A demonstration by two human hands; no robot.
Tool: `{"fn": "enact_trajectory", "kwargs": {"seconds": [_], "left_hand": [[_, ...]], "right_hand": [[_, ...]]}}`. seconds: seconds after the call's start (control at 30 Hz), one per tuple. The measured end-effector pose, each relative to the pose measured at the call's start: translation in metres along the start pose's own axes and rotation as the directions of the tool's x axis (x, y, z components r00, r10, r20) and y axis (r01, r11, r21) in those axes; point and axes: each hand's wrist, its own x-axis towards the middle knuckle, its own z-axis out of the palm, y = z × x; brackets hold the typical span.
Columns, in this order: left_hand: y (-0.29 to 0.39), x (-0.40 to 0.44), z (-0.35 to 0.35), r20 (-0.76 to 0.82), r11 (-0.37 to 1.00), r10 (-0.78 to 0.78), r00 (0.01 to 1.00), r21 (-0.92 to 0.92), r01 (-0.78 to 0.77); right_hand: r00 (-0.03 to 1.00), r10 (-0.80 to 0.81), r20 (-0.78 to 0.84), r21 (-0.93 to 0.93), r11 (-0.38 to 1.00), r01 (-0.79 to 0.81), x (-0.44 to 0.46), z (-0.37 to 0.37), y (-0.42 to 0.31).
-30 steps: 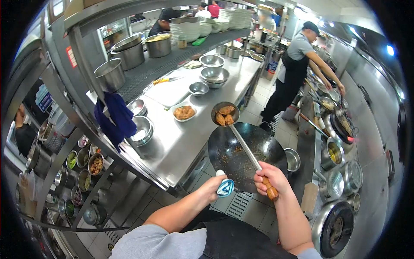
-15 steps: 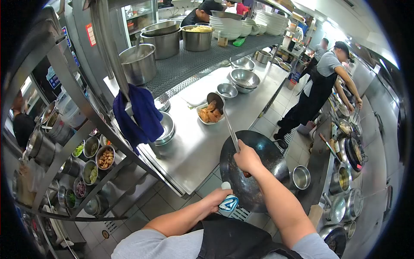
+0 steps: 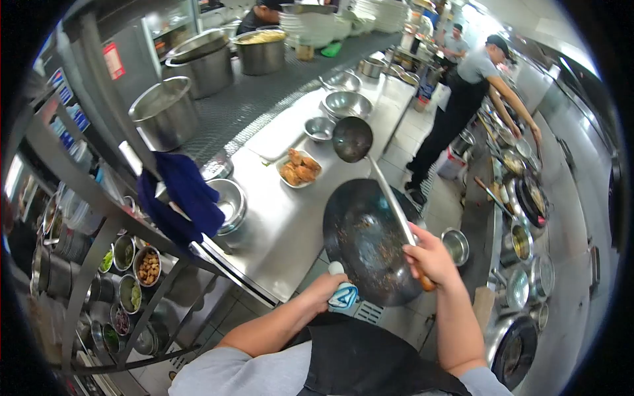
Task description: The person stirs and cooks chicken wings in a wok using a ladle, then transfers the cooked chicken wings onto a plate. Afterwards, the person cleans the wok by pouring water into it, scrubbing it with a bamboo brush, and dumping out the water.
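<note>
The person's right hand (image 3: 430,259) has its fingers wrapped around the wooden grip of a long-handled ladle (image 3: 352,139), whose dark bowl hangs near the worktop's edge, between the wok and a small metal bowl (image 3: 319,129). The left hand (image 3: 322,293) clasps a folded blue-and-white cloth (image 3: 343,298) at the near rim of the wok (image 3: 370,244), which is tilted over the floor beside the worktop (image 3: 284,247), brown bits scattered over its inside. The ladle's metal handle crosses in front of the wok and hides part of it. A white dish (image 3: 289,180) of browned fried pieces (image 3: 300,166) sits on the worktop, left of the ladle's bowl, with a white cutting board (image 3: 276,136) just behind. A larger metal bowl (image 3: 347,104) stands beyond the small one. To the left, a dark blue towel (image 3: 185,198) hangs from a rack post, partly covering the stacked metal bowls (image 3: 230,206). Above and behind the worktop runs a mesh shelf (image 3: 257,99) bearing steel pots (image 3: 164,115) and piled white plates (image 3: 305,30). A metal pot (image 3: 456,247) stands just right of the wok, close to the stove line, where a co-worker in a black apron (image 3: 450,109) leans over the pans. Small ingredient bowls (image 3: 147,266) crowd the rack at lower left.
</note>
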Motion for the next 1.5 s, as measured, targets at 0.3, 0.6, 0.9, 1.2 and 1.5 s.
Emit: {"fn": "enact_trajectory", "kwargs": {"seconds": [0.3,0.6,0.9,1.2,1.5], "left_hand": [[-0.012,0.032,0.027,0.032,0.956,0.122,0.992,0.265,-0.126],[-0.036,0.081,0.042,0.031,0.776,0.263,0.964,0.587,-0.230],[-0.040,0.056,0.048,-0.013,0.932,0.058,0.998,0.359,-0.049],[-0.073,0.063,0.070,0.028,0.508,0.455,0.890,0.813,-0.285],[-0.051,0.057,0.050,0.017,0.645,0.415,0.910,0.700,-0.307]], "right_hand": [[0.858,0.264,-0.441,-0.184,0.909,-0.375,-0.113,-0.054,0.088],[0.971,0.232,0.061,0.746,0.636,-0.199,-0.137,-0.016,0.068],[0.913,0.359,-0.194,0.424,0.870,-0.252,-0.200,-0.096,0.108],[0.893,0.393,-0.220,0.290,0.900,-0.325,-0.138,-0.045,0.121],[0.984,0.010,0.181,0.870,0.465,-0.164,-0.214,-0.075,0.104]]}}
